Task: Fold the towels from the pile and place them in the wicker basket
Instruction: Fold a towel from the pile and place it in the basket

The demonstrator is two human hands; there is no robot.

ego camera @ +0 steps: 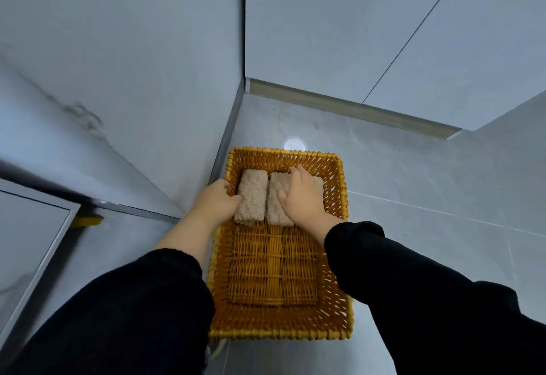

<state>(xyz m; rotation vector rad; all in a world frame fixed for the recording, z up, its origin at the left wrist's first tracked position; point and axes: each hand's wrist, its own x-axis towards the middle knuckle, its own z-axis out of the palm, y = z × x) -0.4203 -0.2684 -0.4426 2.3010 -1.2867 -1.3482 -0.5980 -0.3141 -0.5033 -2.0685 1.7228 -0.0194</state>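
Observation:
An orange wicker basket point(339, 256) stands on the grey tiled floor in a corner. Two folded beige towels lie side by side at its far end. My left hand point(214, 201) reaches over the basket's left rim, and its fingers curl around the left towel point(252, 195). My right hand point(301, 197) lies flat on top of the right towel point(276, 194), fingers spread and pressing down. The near half of the basket's woven bottom is bare. No towel pile is in view.
Grey walls meet in a corner just behind the basket. A grey skirting strip point(348, 105) runs along the back wall. A framed grey panel point(32, 244) with a yellow piece point(87, 221) beside it sits at the left.

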